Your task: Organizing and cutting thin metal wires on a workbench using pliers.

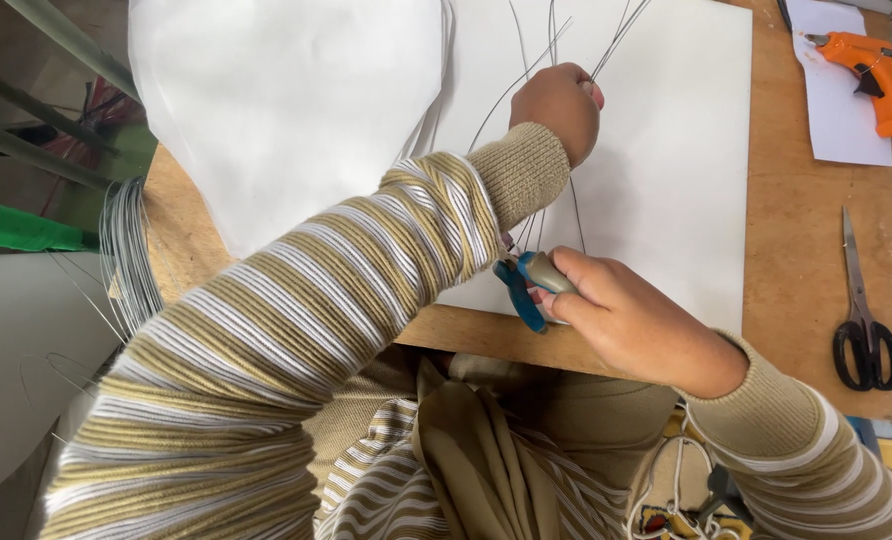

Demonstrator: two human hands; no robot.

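hands on wire and pliers

gripping a bundle of thin wires (551, 50) with the left hand (558, 105), fingers curled tight around the strands. squeezing blue-handled pliers (526, 285) in the right hand (621, 315), just below the left wrist, the tool's head hidden behind the striped sleeve (366, 270). wires trailing down from the left hand toward the pliers, over a white sheet (666, 150) lying on the wooden table (796, 220). resting well to the right of both hands: black scissors (864, 320) and, farther up, an orange glue gun (871, 70) on a paper (841, 125). hanging off the table edge far left of the hands, a coil of grey wire (131, 250).
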